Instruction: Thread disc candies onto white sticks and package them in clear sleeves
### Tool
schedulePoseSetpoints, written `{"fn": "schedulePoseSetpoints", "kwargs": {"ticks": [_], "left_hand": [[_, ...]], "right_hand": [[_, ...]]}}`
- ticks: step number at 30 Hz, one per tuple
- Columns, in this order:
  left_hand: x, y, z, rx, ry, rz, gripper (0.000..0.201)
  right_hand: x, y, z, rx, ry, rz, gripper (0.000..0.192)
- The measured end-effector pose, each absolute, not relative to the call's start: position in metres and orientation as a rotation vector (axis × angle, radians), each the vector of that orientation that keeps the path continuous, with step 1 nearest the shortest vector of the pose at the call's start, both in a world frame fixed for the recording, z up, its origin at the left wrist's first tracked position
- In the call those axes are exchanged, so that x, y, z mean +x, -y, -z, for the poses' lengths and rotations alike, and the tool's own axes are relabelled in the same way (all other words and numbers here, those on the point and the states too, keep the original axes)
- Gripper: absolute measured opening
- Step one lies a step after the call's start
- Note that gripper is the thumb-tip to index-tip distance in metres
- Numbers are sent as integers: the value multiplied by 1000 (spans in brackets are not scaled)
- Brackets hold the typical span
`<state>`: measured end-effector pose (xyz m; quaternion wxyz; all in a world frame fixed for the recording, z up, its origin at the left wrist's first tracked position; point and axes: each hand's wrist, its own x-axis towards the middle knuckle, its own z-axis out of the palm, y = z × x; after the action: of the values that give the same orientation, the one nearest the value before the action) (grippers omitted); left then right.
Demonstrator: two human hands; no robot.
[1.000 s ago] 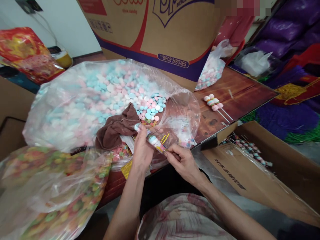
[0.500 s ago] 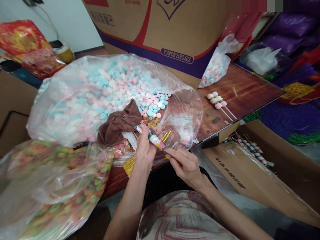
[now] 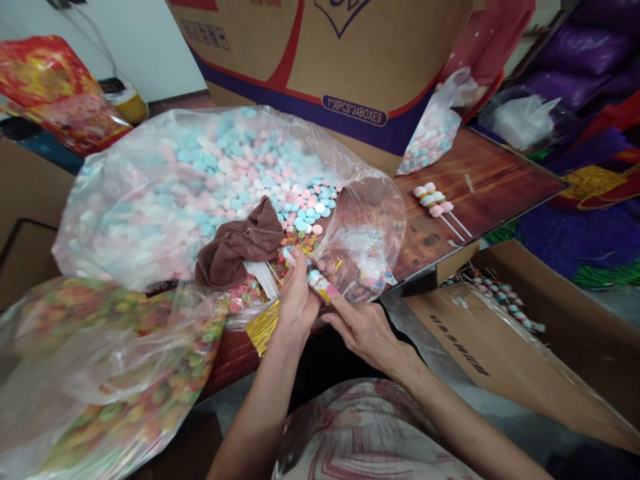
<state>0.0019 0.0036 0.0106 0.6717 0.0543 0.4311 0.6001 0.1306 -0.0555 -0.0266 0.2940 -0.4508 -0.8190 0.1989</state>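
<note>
My left hand (image 3: 299, 293) is closed around a marshmallow skewer (image 3: 316, 279) in a clear printed wrapper, its end pointing toward my right hand. Close against that end, my right hand (image 3: 364, 328) has its index finger on the wrapper and its thumb below. A bit of yellow twist tie shows by the fingertips, mostly hidden. Another yellow twist tie (image 3: 339, 265) lies just beyond. Left of my left hand are white sticks (image 3: 263, 279) and a bundle of gold ties (image 3: 263, 328). Small ring candies (image 3: 303, 243) lie behind the hands.
A big clear bag (image 3: 150, 173) of pastel marshmallows covers the table, a brown cloth (image 3: 243, 243) on it. Ring candies fill another bag (image 3: 115, 400). Two marshmallow skewers (image 3: 434, 200) lie at right. An open carton (image 3: 480, 347) holds more; a large carton (image 3: 320, 60) stands behind.
My right hand has moved up and left against the wrapper's end, bringing the yellow tie there. My left hand has shifted slightly right. Fewer yellow ties show beyond the skewer.
</note>
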Motion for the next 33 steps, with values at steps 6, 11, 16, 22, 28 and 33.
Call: {"fn": "schedulePoseSetpoints", "kwargs": {"ticks": [6,11,16,22,28,33], "left_hand": [[1,1,-7,177,-927,-1291,37],[-4,1,-11,129,-862,-1257,40],[-9,-2,-13,66,-820,-1273,41],[-5,-1,-14,84,-847,-1283,39],[-3,4,-11,176,-838,-1290,36],[-9,5,-6,264,-864,-1285,42]], "right_hand": [[125,48,15,-1256,2250,-545,57],[125,45,15,-1197,2268,-504,52],[131,50,28,-977,2128,-400,45],[131,51,28,-1061,2199,-306,41],[121,44,19,-1308,2356,-348,40],[113,38,2,-1466,2474,-439,32]]}}
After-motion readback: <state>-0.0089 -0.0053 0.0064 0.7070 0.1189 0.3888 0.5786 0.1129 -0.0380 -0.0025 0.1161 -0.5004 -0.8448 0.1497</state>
